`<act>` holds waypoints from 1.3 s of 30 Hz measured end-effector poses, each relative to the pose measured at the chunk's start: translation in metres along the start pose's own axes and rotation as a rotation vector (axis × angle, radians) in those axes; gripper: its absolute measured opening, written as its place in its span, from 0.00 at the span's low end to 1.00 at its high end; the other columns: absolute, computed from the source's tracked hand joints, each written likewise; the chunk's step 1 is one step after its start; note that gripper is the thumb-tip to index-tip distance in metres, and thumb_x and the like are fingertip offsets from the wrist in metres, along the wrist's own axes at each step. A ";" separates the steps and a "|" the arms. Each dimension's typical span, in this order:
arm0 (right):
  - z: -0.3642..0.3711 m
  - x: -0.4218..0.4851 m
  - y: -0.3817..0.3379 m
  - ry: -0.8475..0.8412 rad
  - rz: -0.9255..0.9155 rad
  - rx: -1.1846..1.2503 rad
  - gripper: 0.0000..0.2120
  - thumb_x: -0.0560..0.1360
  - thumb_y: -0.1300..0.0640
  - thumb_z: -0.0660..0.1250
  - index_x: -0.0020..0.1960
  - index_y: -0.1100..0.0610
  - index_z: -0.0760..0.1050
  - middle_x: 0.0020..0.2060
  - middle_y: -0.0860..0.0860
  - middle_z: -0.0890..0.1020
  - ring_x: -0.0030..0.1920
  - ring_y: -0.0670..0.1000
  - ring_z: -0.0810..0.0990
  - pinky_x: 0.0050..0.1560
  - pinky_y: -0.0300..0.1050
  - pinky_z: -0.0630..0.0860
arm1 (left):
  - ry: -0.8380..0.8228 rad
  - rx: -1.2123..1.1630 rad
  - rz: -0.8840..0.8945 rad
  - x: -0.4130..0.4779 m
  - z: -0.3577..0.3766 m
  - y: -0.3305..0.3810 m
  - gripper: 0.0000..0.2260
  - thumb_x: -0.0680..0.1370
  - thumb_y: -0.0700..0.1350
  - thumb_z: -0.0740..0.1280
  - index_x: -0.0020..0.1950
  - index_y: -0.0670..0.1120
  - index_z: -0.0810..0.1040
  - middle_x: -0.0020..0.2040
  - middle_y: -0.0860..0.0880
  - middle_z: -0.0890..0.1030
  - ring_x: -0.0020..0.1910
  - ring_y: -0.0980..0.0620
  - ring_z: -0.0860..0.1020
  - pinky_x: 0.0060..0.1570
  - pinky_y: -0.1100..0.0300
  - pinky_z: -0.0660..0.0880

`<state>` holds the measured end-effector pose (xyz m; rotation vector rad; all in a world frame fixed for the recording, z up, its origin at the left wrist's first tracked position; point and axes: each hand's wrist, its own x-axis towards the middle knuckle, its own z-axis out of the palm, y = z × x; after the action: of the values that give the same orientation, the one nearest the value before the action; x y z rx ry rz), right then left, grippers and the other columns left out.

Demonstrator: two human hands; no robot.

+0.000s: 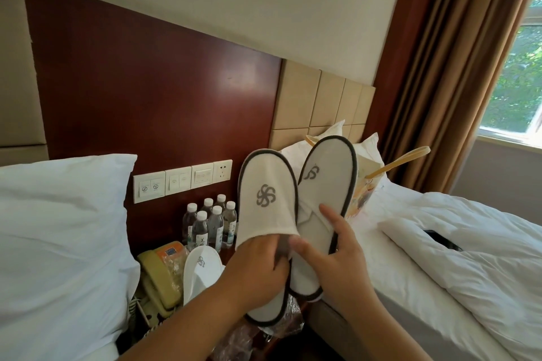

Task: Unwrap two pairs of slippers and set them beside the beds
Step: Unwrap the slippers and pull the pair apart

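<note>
So the first pair looks unwrapped and is up in the middle of the frame. The left hand point(258, 268) has its fingers curled at the opening of the left slipper point(265, 193), pinching the edge of the upper. The right hand point(340, 261) holds the right slipper point(325, 184), thumb and forefinger spread apart on its top, the other fingers hidden behind it. The two slippers overlap near the heels. A crinkled wrapper point(252, 337) lies at bottom centre, under the hands.

The second pair point(201, 268) sits lower left of centre, next to the telephone point(155, 278), and seems to be in its plastic.

Best guess: this is the pull-the-pair-apart step. Next they'd need to go down side by side on the floor beside the right bed point(440, 287), which isn't in view, so the person has to bend down. Then the other pair needs unwrapping.
</note>
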<state>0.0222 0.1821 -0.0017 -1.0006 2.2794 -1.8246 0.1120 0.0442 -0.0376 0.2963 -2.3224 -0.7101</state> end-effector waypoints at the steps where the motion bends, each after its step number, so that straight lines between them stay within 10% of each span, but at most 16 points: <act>1: -0.004 0.000 0.002 -0.001 0.040 0.068 0.31 0.62 0.37 0.81 0.61 0.28 0.72 0.59 0.39 0.78 0.56 0.45 0.82 0.51 0.49 0.86 | 0.014 0.029 -0.019 0.002 -0.002 -0.003 0.03 0.74 0.51 0.58 0.46 0.58 0.70 0.41 0.59 0.73 0.42 0.56 0.74 0.43 0.58 0.76; 5: -0.014 0.004 0.019 0.029 0.114 0.253 0.22 0.69 0.60 0.81 0.49 0.37 0.76 0.53 0.52 0.84 0.46 0.56 0.87 0.37 0.53 0.86 | 0.050 0.056 -0.081 0.005 -0.006 -0.012 0.04 0.74 0.49 0.60 0.46 0.53 0.73 0.42 0.53 0.76 0.42 0.52 0.75 0.45 0.53 0.76; 11: -0.013 0.001 0.039 -0.012 0.161 0.379 0.20 0.69 0.68 0.79 0.47 0.48 0.74 0.50 0.59 0.86 0.43 0.62 0.88 0.38 0.61 0.85 | 0.022 0.012 -0.099 0.002 -0.001 -0.005 0.03 0.72 0.50 0.60 0.39 0.56 0.68 0.38 0.56 0.74 0.39 0.59 0.73 0.40 0.63 0.72; 18: -0.011 -0.002 0.049 -0.001 0.131 0.399 0.20 0.70 0.72 0.74 0.45 0.50 0.71 0.51 0.62 0.83 0.41 0.62 0.86 0.35 0.60 0.84 | 0.180 0.119 -0.093 -0.007 0.007 0.011 0.25 0.63 0.77 0.64 0.38 0.58 0.64 0.33 0.59 0.70 0.33 0.65 0.70 0.30 0.73 0.63; 24: -0.011 -0.006 0.039 -0.028 -0.033 0.305 0.28 0.75 0.65 0.75 0.60 0.37 0.67 0.53 0.43 0.86 0.47 0.53 0.88 0.39 0.54 0.86 | 0.369 0.050 -0.172 0.002 0.009 0.023 0.48 0.58 0.81 0.63 0.66 0.49 0.73 0.50 0.58 0.78 0.52 0.56 0.79 0.50 0.66 0.75; 31: -0.001 -0.018 0.027 0.107 -0.141 0.136 0.28 0.79 0.61 0.69 0.62 0.30 0.65 0.50 0.45 0.86 0.45 0.42 0.86 0.38 0.35 0.80 | 0.458 -0.036 -0.163 0.008 0.015 0.039 0.32 0.64 0.71 0.68 0.58 0.49 0.81 0.49 0.55 0.83 0.50 0.54 0.81 0.49 0.57 0.80; 39: -0.004 -0.014 0.019 0.209 -0.029 0.182 0.23 0.84 0.59 0.58 0.66 0.30 0.68 0.51 0.38 0.83 0.47 0.35 0.81 0.41 0.41 0.75 | 0.448 -0.098 -0.056 0.002 0.009 0.033 0.16 0.73 0.54 0.65 0.31 0.43 0.74 0.24 0.51 0.71 0.23 0.52 0.72 0.28 0.55 0.76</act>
<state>0.0232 0.1942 -0.0222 -0.8563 2.1627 -2.1968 0.1038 0.0750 -0.0235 0.4297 -1.8564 -0.7007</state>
